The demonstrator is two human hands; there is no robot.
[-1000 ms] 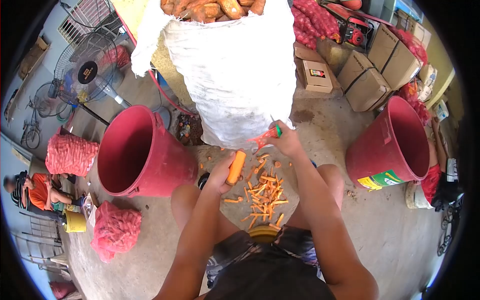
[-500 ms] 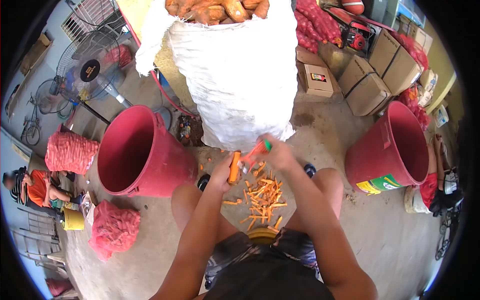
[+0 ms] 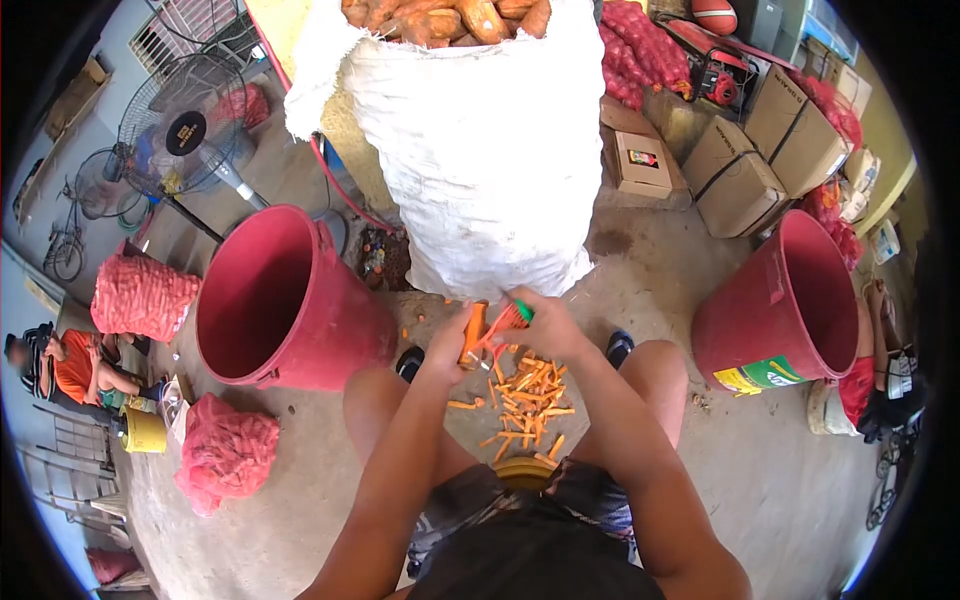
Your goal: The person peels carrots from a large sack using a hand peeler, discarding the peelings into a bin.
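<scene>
At the far left, well apart from your fingers, two people sit near a yellow bucket (image 3: 145, 430). Nearer, but still to the left of your fingers, are a standing fan (image 3: 183, 132), two red mesh sacks (image 3: 228, 450) and a large red bin (image 3: 345, 320), tipped in view, its mouth open. Your left hand (image 3: 447, 345) has its fingers closed around an orange root (image 3: 473, 332), which stands roughly upright just beside your right fingers. Your right hand (image 3: 552, 326) curls its fingers shut on a red peeler (image 3: 503, 322) with a green part; its head is close against the root, though contact is hard to tell. Below both sets of fingers, orange strips (image 3: 535, 395) lie heaped on the floor. Beyond your fingertips rises a tall white sack (image 3: 480, 160), filled with orange-brown roots (image 3: 430, 22). Right of your fingers, well apart, are another red bin (image 3: 730, 315) and, farther out, strapped cartons (image 3: 735, 180).
</scene>
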